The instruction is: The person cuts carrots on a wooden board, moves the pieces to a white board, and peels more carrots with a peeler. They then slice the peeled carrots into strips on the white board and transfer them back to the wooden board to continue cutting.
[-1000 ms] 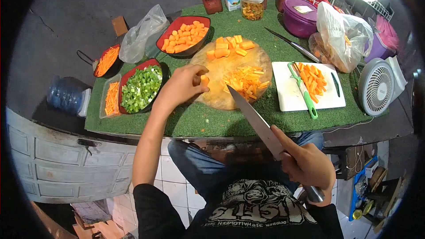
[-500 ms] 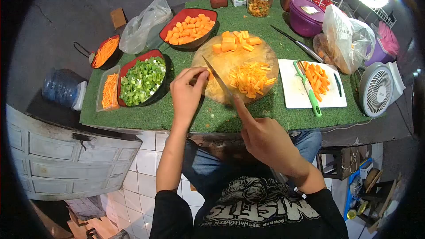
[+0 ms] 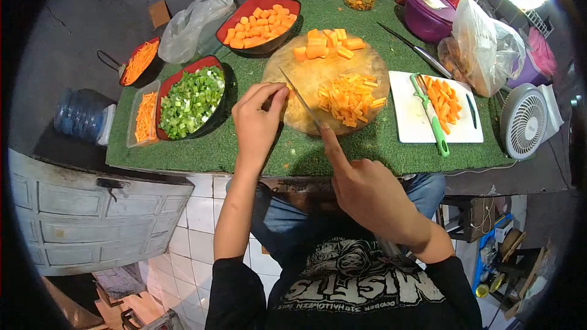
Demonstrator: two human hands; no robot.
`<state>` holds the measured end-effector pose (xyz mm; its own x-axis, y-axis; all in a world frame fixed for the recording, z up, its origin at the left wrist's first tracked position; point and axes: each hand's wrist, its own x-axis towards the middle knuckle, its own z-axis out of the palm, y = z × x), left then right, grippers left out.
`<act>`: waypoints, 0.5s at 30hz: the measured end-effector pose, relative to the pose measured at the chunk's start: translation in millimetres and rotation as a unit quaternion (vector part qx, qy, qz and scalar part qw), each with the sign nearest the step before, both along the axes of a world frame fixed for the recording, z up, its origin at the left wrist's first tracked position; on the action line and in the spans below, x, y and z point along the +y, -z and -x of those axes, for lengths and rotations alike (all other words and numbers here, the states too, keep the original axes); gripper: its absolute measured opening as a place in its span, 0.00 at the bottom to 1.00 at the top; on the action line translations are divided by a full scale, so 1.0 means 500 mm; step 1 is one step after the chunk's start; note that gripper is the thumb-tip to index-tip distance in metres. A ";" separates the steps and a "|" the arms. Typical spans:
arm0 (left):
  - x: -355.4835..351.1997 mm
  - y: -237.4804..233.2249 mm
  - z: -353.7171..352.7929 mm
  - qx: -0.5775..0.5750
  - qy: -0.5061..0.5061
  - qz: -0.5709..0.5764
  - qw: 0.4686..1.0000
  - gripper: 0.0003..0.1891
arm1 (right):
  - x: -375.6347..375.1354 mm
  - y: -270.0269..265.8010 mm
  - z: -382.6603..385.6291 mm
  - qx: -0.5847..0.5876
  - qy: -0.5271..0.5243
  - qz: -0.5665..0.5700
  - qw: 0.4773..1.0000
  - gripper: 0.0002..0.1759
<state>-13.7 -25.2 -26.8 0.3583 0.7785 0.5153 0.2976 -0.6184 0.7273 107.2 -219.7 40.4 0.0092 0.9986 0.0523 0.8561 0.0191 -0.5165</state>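
Note:
On a round wooden cutting board (image 3: 281,61), my left hand (image 3: 258,113) pinches a small carrot piece (image 3: 290,93) at the board's left edge, its fingertips partly covering it. My right hand (image 3: 373,192) grips a kitchen knife (image 3: 301,99), index finger stretched along the back of the blade. The blade slants up and left, its tip just beyond the carrot piece. To the right of the blade lies a heap of cut carrot sticks (image 3: 348,99). Thicker carrot chunks (image 3: 324,44) sit at the far side of the board.
Left of the board stand a bowl of chopped green onions (image 3: 194,101), a bowl of carrot pieces (image 3: 260,25) and a tub of carrot strips (image 3: 145,116). At right are a white board (image 3: 413,128) with a green-handled peeler (image 3: 437,125), another knife (image 3: 422,55) and a small fan (image 3: 526,122).
The whole view has shifted slightly as my head moved. Both hands keep nearly the same pose, with the knife still beside the carrot piece.

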 end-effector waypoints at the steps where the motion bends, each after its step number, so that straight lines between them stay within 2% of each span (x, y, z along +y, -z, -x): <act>1: 0.000 -0.001 0.000 -0.003 0.004 -0.008 1.000 0.07 | 0.003 -0.008 0.008 -0.024 0.004 0.016 1.000 0.44; 6: 0.004 0.010 -0.004 -0.044 0.008 -0.009 0.999 0.06 | 0.012 0.011 0.010 -0.066 -0.009 0.053 0.996 0.44; 9: -0.001 0.001 -0.005 -0.026 0.003 -0.004 1.000 0.07 | 0.014 0.016 0.004 -0.042 -0.016 0.017 0.999 0.44; 11: 0.003 0.004 -0.006 -0.021 0.007 0.001 1.000 0.07 | 0.028 0.006 -0.003 -0.077 -0.060 0.058 0.994 0.41; 13: 0.008 0.000 -0.008 -0.021 0.010 0.005 1.000 0.07 | 0.031 -0.034 -0.003 -0.069 -0.050 0.069 0.994 0.40; 15: 0.012 -0.013 -0.006 0.035 0.030 -0.031 0.998 0.10 | 0.037 -0.047 -0.003 -0.066 -0.041 0.081 0.994 0.38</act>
